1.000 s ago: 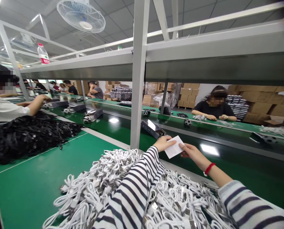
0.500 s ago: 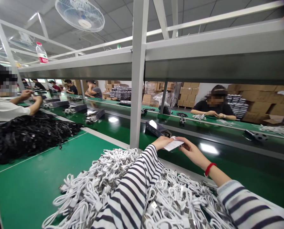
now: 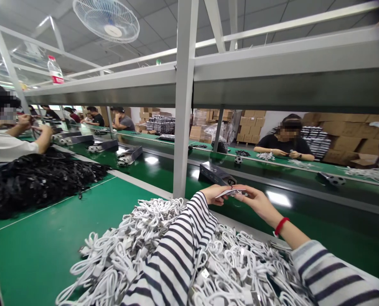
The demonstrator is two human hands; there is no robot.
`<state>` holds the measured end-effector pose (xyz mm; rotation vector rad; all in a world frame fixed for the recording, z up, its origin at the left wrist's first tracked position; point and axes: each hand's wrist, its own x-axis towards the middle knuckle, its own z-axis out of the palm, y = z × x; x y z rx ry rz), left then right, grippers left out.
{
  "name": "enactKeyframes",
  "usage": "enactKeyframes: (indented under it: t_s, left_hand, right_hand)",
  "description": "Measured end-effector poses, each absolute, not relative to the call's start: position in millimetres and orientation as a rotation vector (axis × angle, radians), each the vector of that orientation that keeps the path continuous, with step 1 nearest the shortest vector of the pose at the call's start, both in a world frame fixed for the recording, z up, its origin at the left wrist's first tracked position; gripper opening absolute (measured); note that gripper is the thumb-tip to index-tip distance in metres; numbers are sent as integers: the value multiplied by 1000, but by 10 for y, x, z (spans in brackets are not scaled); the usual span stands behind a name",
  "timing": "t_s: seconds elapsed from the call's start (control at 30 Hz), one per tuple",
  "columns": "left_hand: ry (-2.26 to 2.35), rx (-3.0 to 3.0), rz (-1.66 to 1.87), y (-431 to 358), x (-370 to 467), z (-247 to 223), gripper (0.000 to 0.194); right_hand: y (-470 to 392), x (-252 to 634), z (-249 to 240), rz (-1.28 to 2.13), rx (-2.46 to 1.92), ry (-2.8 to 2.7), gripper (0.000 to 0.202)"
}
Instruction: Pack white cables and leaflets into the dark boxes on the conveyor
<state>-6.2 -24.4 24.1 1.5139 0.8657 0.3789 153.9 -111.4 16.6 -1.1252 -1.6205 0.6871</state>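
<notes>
white paper (image 3: 224, 193) (held two-handed) has tipped nearly edge-on

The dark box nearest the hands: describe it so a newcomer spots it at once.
Find the tall grey post in the middle of the view. Just right of its lower end, on the green surface, lies a dark box. Unlike the boxes left of the post, it lies just beyond the person's left hand.

1. We sit under a grey panelled ceiling (image 3: 157, 19) with a caged fan (image 3: 106, 19).
2. Before us, a pale post (image 3: 184, 106) meets a long shelf (image 3: 288, 70).
3. Beyond, we see cardboard boxes (image 3: 251, 127) stacked near a whitish wall (image 3: 272, 120).
</notes>
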Motion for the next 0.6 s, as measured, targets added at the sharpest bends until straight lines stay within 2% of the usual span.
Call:
enactKeyframes:
  t_s: [0.2,0.37,0.6]
  left_hand:
    - [744,1325,365,-230,-87,234,29]
    - [808,1249,504,-173,-66,198,35]
    - [803,1396,367,-159,-42,161,33]
  right_hand:
    - [-1116,1499,178,397,-1285,-1621,41]
    - [-1087,1772,205,100,-1440,-1488,41]
    - [-1022,2252,157,-348,-1703,-1456,34]
